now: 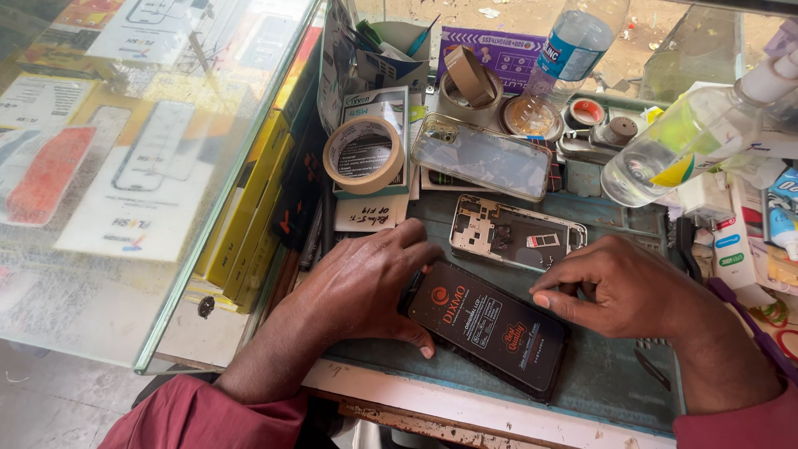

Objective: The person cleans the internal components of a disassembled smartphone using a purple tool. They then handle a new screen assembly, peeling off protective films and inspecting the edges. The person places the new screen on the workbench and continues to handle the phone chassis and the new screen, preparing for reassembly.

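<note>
A black phone screen panel [490,328] with a printed protective film lies flat on the green work mat [607,374]. My left hand [366,278] rests on its left end, thumb against the lower edge. My right hand [619,287] pinches at the panel's upper right edge with thumb and fingers. Just behind the panel lies an opened phone frame [511,233] with its inner parts bare. Further back sits a clear phone case [482,156].
A roll of masking tape [363,154] stands left of the case, brown tape rolls [470,79] behind it. A tilted clear spray bottle [690,141] and a water bottle [573,41] are at the right rear. A glass display counter [150,166] runs along the left. Tubes and boxes [748,233] crowd the right edge.
</note>
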